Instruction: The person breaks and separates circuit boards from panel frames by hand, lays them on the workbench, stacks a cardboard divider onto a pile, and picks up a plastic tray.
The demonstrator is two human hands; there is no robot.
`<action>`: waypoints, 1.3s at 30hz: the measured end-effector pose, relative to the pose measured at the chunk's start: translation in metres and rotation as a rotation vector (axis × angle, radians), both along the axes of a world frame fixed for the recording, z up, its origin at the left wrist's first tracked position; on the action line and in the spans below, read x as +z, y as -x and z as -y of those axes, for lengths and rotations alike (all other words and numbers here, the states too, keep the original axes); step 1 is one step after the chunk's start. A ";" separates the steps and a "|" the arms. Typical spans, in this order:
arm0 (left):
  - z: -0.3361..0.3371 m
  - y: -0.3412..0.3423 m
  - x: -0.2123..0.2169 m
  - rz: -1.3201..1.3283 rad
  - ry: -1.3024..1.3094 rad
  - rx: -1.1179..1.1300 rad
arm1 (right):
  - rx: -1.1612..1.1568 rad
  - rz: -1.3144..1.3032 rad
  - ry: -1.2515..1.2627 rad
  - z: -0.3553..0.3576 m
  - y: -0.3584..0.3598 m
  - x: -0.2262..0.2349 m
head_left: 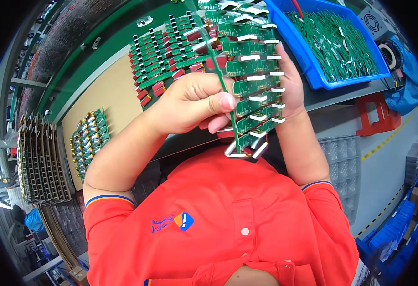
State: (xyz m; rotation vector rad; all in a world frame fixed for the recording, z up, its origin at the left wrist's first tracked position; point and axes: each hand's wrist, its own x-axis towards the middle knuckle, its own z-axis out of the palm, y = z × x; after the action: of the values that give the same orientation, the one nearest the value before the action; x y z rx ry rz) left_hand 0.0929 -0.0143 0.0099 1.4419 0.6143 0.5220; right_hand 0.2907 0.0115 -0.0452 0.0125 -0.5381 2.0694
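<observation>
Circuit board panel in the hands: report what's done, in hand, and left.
Done: small green boards fill the blue bin. In hand: the left hand and right hand grip a circuit board panel, its boards joined. Left: similar panels on the bench, and a smaller batch on the tan surface.

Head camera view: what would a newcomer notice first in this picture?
First, the green circuit board panel held up at the centre, with the left hand gripping its near edge and the right hand behind it. Next, the blue bin at the upper right, full of thin green board strips. More small green and red boards lie on the table at the upper centre.
</observation>
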 end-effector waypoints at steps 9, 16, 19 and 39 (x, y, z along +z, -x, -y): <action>-0.011 0.048 -0.024 -0.116 -0.099 0.290 | -0.179 0.102 0.089 -0.020 -0.054 -0.007; 0.002 0.078 -0.038 -0.280 -0.049 0.400 | -0.299 0.526 0.106 -0.044 -0.046 -0.027; 0.005 0.084 -0.037 -0.297 -0.027 0.358 | -0.341 0.725 0.129 -0.052 -0.041 -0.026; -0.066 -0.085 0.013 -0.192 -0.263 -0.026 | -1.280 1.259 -1.155 0.071 -0.050 -0.005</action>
State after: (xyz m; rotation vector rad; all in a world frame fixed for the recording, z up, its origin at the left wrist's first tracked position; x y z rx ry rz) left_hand 0.1780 0.0518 0.0226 1.7614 0.6967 0.4596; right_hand 0.3407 -0.0599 -0.0506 -0.7628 -1.7897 0.1293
